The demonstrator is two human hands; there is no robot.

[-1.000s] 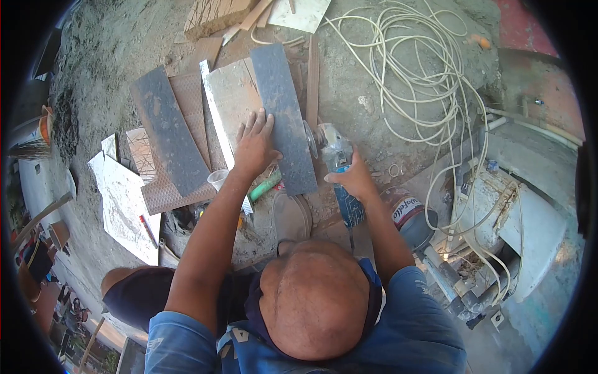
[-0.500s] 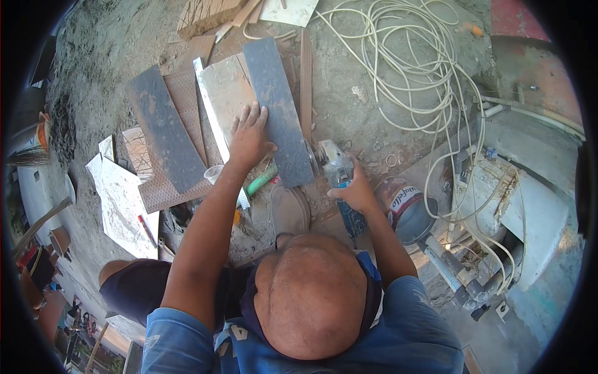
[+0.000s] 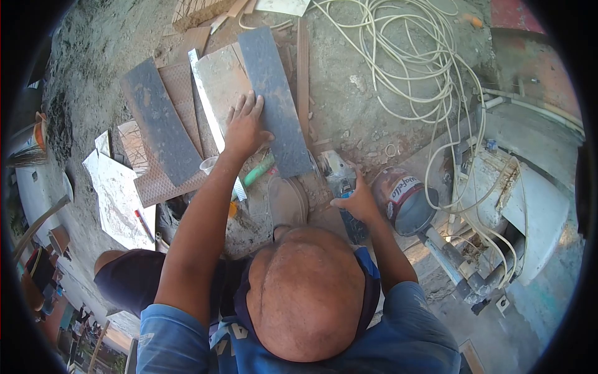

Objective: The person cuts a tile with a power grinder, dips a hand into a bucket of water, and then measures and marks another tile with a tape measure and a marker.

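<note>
My left hand (image 3: 246, 128) lies with its fingers stretched out on a pale tile (image 3: 219, 78) and against the edge of a long dark grey tile (image 3: 274, 100). Close to that tile's near right corner, my right hand (image 3: 356, 198) is wrapped round the body of an angle grinder (image 3: 338, 173). The grinder's dusty metal head points away from me; its disc is hard to make out. A light metal straightedge (image 3: 208, 106) runs along the pale tile's left side. My shoe (image 3: 288, 201) is just below the dark tile.
Another dark tile (image 3: 159, 118) lies over brown ribbed-back tiles (image 3: 168, 188) to the left. White broken pieces (image 3: 118, 196) hold a red marker (image 3: 144, 224). A labelled bucket (image 3: 405, 199) stands right of the grinder. Coiled pale cable (image 3: 408, 68) spreads across the ground.
The grinder in my right hand has moved slightly towards me and away from the dark tile's edge. My left hand stays on the tiles; the whole view has shifted a little.
</note>
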